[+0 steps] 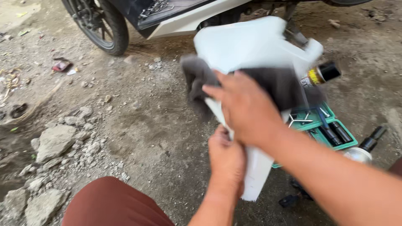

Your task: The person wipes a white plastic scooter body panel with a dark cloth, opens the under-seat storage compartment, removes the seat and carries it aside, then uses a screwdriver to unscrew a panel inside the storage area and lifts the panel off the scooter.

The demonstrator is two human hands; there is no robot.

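Observation:
My left hand (pixel 226 157) grips the lower edge of a white plastic body panel (pixel 247 46), holding it up over the dirt ground. Pressed flat against that panel's face under my right hand (pixel 243 106) is a dark grey cloth (pixel 276 86). The cloth drapes across the middle of the panel and is blurred by motion. Behind the panel's right edge pokes a spray can (pixel 321 74) with a black cap.
A white scooter (pixel 176 16) with its black wheel (pixel 98 25) stands at the top. A green tool tray (pixel 331 125) with sockets and wrenches lies on the ground at right. Rocks and rubble (pixel 54 142) sit at left. My knee in rust-red cloth (pixel 113 205) is at the bottom.

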